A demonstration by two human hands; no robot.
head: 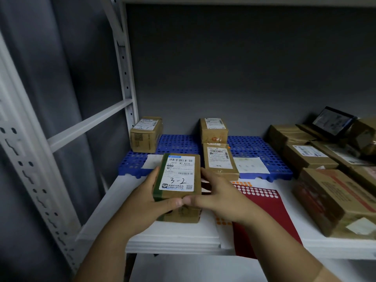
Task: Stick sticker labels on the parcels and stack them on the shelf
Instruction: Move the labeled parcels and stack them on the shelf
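Brown parcel (178,176) marked 3-2, gripped from both sides by left hand (142,197) and right hand (218,197), thumbs curled on its near edge, above white shelf (175,237).

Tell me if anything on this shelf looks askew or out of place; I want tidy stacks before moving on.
One thing: a dark flat parcel at the back right leans tilted on the brown boxes instead of lying flat. The red sticker sheet also overhangs the shelf front edge.
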